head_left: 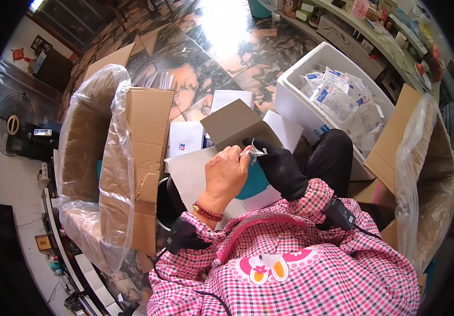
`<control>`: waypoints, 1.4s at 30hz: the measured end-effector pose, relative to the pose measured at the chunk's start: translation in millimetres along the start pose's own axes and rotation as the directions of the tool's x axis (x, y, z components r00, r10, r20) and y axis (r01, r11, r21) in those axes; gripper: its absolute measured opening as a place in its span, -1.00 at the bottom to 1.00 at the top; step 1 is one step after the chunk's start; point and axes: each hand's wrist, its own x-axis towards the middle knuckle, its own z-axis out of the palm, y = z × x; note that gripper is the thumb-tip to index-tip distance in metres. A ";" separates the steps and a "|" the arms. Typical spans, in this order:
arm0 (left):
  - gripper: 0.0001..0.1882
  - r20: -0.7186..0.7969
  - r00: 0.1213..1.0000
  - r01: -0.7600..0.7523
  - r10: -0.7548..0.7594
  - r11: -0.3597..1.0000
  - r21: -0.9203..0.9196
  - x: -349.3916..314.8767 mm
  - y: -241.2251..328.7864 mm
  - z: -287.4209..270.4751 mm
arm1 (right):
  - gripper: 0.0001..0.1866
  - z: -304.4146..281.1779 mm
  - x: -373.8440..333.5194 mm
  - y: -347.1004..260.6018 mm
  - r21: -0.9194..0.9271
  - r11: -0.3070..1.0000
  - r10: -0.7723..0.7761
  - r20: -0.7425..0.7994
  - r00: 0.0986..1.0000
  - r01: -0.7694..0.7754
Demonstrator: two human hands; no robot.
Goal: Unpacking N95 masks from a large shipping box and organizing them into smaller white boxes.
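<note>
Nearest the camera is the person's pink checked smock (311, 263), with a small black device clipped at each cuff.

At the far left stands a large cardboard box (148, 137) lined with a clear plastic bag (95, 158); what lies inside is hidden.

Right of it, the bare left hand (227, 171), a red bead bracelet at its wrist, is curled narrow, its fingertips pinching a small clear plastic packet (254, 152). The right hand (278, 167), in a black glove, meets it from the other side, thumb and forefinger closed on the same packet. The packet sits between the two hands, just in front of a small grey carton (232, 124) whose flap stands open above them. Under the hands lie flat white cartons (190, 174) and something teal (253, 181), partly covered, which I cannot identify.

The packet looks very light, thin and limp, and its film is likely slippery; it would probably crumple rather than break. A fingertip pinch at an edge or corner seems the best hold, since a loose grip could let it slide free.

Further right, a white foam box (300, 105) holds many white-and-blue sachets (337, 97). At the far right stands a second cardboard box (390, 147) with its own clear plastic liner (422, 174).
</note>
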 end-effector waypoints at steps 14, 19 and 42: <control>-0.65 -0.182 0.980 -0.086 0.075 0.995 -0.053 5.7 -27.2 22.1 | -0.91 -10.6 -6.6 -9.8 -0.686 0.447 -0.376 0.438 0.816 0.574; -0.64 -0.213 0.976 -0.098 0.050 0.971 -0.219 8.1 -28.0 36.2 | -0.88 -13.6 -27.1 -14.8 -0.584 0.587 -0.364 0.428 0.827 0.560; -0.62 -0.309 0.950 -0.058 -0.042 0.949 -0.309 7.4 -7.9 38.4 | -0.83 -21.5 -15.6 -19.4 -0.640 0.513 -0.403 0.408 0.819 0.572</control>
